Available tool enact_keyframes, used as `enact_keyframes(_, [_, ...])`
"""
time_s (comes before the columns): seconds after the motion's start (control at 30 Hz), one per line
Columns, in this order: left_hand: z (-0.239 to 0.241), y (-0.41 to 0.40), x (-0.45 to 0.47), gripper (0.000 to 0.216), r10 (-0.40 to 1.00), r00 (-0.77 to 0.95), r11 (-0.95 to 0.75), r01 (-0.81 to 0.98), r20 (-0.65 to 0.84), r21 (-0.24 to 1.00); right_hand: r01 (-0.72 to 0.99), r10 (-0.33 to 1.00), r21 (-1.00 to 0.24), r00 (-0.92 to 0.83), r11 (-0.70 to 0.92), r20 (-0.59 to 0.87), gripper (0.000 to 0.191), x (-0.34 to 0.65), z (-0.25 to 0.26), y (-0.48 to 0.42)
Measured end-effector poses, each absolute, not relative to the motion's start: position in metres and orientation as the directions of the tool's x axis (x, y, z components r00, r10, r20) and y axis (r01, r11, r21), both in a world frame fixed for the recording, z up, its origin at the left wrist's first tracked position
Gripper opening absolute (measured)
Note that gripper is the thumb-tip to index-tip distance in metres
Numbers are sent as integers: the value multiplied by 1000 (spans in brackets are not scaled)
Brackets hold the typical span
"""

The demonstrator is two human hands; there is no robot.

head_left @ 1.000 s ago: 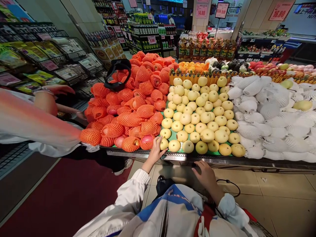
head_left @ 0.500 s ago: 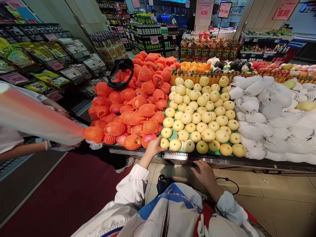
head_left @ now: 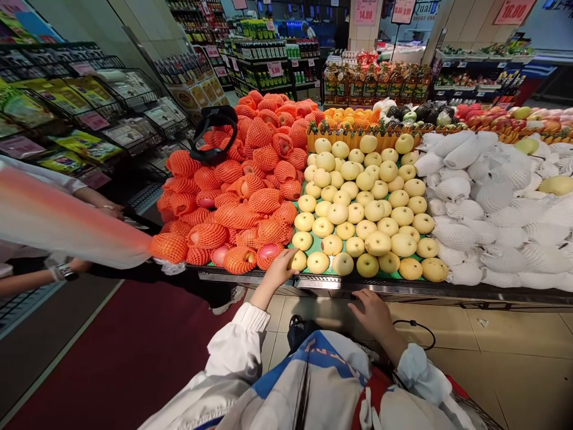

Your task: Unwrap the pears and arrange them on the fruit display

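My left hand is at the front left corner of the yellow apples, with thumb and fingers around the near side of one yellow apple. That apple rests on the green mat, beside the red fruit in orange foam nets. Just below the metal front edge, my right hand hangs with its fingers apart and nothing in it. Rows of yellow apples cover the middle section of the stand.
Fruit in white foam nets fills the right side. A black strap-like object lies on the orange nets. At left, another person's arm shows beside a roll of plastic bags. A cable loops near my right wrist.
The view has shifted slightly. My left thumb has drawn back a little along the apple's front. My right hand stays by the edge. The other person's arm at left has moved leftward.
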State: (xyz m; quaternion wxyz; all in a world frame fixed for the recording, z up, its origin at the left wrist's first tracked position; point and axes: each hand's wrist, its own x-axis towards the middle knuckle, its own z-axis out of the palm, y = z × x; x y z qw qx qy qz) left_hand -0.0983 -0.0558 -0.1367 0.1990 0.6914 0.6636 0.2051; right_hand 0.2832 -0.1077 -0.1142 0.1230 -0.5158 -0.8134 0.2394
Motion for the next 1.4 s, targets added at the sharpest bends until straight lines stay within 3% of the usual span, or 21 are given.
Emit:
enact_keyframes(0.13, [-137, -69, -76, 79, 994, 44, -91, 856, 103, 509, 780, 919, -495, -265, 382, 292, 32, 285, -116, -91])
enact_keyframes(0.23, [-138, -74, -43, 81, 972, 92, -175, 898, 215, 405, 826, 848, -460, -41, 326, 528, 57, 292, -104, -64])
enact_keyframes(0.3, [-138, -73, -24, 83, 975, 94, -164, 917, 201, 364, 851, 815, -441, 25, 287, 579, 73, 298, -91, -41])
enact_keyframes(0.4, [-138, -68, -10, 77, 989, 24, -77, 927, 148, 368, 878, 848, -395, -24, 271, 530, 77, 306, -75, -6])
enact_keyframes(0.6, [-143, -69, -6, 71, 979, -76, -7, 914, 188, 406, 883, 905, -333, -195, 330, 379, 75, 297, -76, 27])
enact_keyframes(0.73, [-144, -71, -6, 71, 978, -88, -6, 895, 190, 446, 903, 917, -313, -174, 293, 358, 71, 285, -89, 31])
enact_keyframes(1.0, [-138, -69, -26, 69, 991, -1, -72, 834, 133, 547, 919, 963, -350, -97, 183, 250, 85, 282, -86, 36])
enact_keyframes(1.1, [-129, -77, -52, 57, 978, 60, -171, 778, 200, 604, 891, 943, -393, -100, 227, 318, 84, 289, -83, 30])
enact_keyframes(1.17, [-123, -82, -78, 50, 963, 14, -174, 792, 267, 585, 874, 903, -416, -58, 252, 425, 88, 296, -85, 25])
enact_keyframes(1.27, [-115, -88, -121, 44, 932, -128, -62, 866, 340, 496, 878, 851, -436, 69, 196, 521, 96, 307, -92, 19])
enact_keyframes(1.4, [-110, -88, -170, 47, 874, -313, 154, 905, 373, 397, 866, 876, -461, 58, 195, 479, 80, 325, -97, 19])
